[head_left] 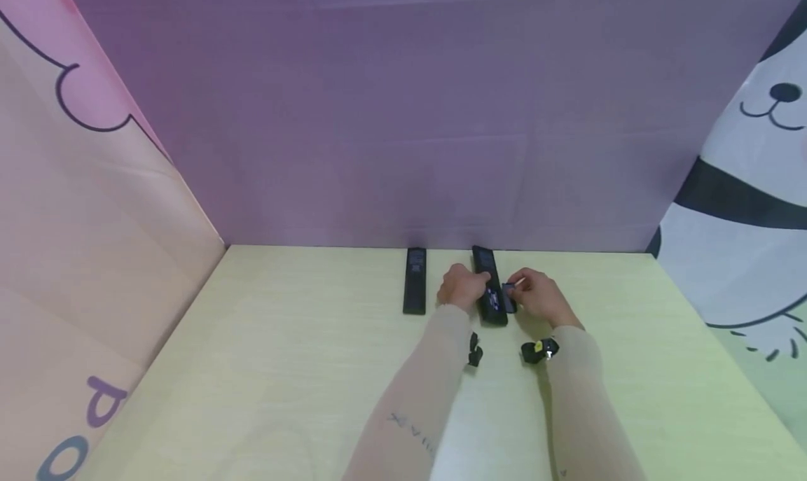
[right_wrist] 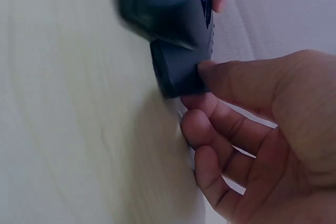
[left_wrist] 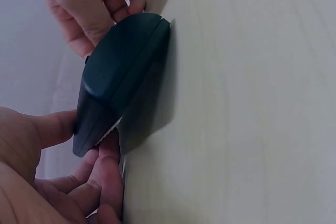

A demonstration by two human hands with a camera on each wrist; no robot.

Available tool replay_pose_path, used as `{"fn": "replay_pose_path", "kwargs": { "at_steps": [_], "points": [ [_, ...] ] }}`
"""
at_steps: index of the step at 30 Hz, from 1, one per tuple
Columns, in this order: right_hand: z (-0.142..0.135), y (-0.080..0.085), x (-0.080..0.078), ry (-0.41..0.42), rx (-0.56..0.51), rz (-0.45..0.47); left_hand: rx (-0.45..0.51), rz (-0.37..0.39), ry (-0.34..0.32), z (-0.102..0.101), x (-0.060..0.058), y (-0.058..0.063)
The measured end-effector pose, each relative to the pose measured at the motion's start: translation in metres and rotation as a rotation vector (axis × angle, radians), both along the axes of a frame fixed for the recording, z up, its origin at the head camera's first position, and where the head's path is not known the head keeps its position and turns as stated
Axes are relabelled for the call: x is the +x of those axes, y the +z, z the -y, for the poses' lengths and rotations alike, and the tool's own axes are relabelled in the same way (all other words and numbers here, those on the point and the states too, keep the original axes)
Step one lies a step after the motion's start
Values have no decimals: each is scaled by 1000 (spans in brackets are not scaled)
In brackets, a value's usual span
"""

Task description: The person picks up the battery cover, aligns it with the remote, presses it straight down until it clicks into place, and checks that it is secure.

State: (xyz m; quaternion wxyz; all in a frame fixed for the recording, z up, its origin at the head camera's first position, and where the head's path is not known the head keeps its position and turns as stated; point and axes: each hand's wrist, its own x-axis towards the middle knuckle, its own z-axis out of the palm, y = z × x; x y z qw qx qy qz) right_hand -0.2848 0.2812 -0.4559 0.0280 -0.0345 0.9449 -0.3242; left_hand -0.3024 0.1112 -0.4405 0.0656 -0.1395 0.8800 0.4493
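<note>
A black remote control (head_left: 484,260) lies at a slight slant near the table's back edge, its open battery compartment (head_left: 493,299) facing up. My left hand (head_left: 462,285) grips it from the left side. In the left wrist view, the thumb is on one face of the remote (left_wrist: 118,64) and the fingers are curled beneath. My right hand (head_left: 541,297) pinches a small dark battery cover (head_left: 509,300) just right of the compartment. The right wrist view shows the thumb on top of the cover (right_wrist: 181,69), which the remote's end partly overlaps.
Left of my hands, a second black remote control (head_left: 415,282) lies straight, a printed label near its top. A purple wall panel (head_left: 403,117) rises behind the table (head_left: 302,369). Printed side panels (head_left: 94,222) flank it. Each wrist wears a small black camera (head_left: 536,351).
</note>
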Motion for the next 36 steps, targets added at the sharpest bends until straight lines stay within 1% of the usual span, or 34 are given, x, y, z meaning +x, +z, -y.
{"fn": "replay_pose_path", "kwargs": {
  "at_steps": [6,11,14,19,22,30,34,36],
  "points": [
    [-2,0,-2,-1,-12,-25,51,-27,11,2,4,-2],
    [-5,-1,-4,-11,-28,-34,146,-37,34,7,6,-4],
    [-6,-3,-4,-17,-55,-27,192,-37,35,10,7,-6],
    [-7,-4,-2,-42,-111,16,261,-57,18,16,8,-9],
    [-6,-4,0,-58,-132,51,318,-68,12,20,9,-11],
    [-9,-2,0,-73,-164,92,488,-44,-1,27,9,-12],
    [-11,-2,1,-69,-172,107,556,-41,-1,27,8,-14],
    [-11,-1,2,-70,-180,118,572,-45,-5,27,9,-15]
  ]
}}
